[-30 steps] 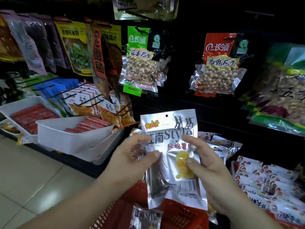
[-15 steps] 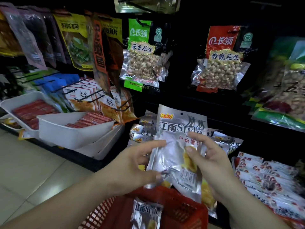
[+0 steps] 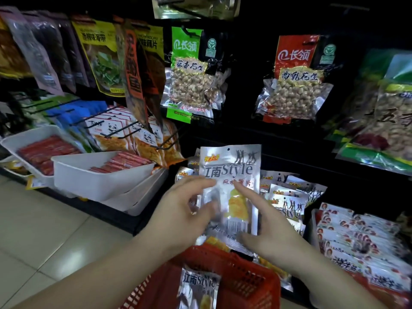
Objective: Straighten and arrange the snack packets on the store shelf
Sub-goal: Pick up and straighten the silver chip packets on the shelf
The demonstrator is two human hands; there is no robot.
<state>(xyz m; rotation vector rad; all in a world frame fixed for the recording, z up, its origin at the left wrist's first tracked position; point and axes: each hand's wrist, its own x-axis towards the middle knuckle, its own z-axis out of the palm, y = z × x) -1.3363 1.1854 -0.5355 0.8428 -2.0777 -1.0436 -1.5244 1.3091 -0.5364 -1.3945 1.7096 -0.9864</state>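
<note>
Two grips on one silver "江南Style" packet

One silver packet stands upright in front of the low shelf, above the far rim of a red basket. Its foil face is shiny and creased. A small punched hole sits at the top, with dark dancing figures in the top right corner and an orange-yellow logo at top left. "江南Style" runs across it in large grey-blue letters, and the red characters below are partly covered by a finger. Lower down, a picture or window shows yellow chips, and a barcode is printed near the bottom.

The right grip has hold of the packet's right side. Its forefinger lies straight up the front, its thumb crosses the lower edge, and its other fingers are hidden behind. The left grip is at the left edge with fingers spread. It is blurred, so I cannot tell whether it pinches the foil or only touches it.

Just behind and to the right, a stack of matching packets lies fanned on the shelf. One spare packet with the same lettering lies in the basket, which is plastic lattice.

Above hang two vacuum-sealed peanut bags, both marked "长领". The green-topped bag reads "蒜香花生" and the red-topped bag reads "南乳花生". To the left, white plastic trays hold red sausage sticks, with panda-face packets behind them.
</note>
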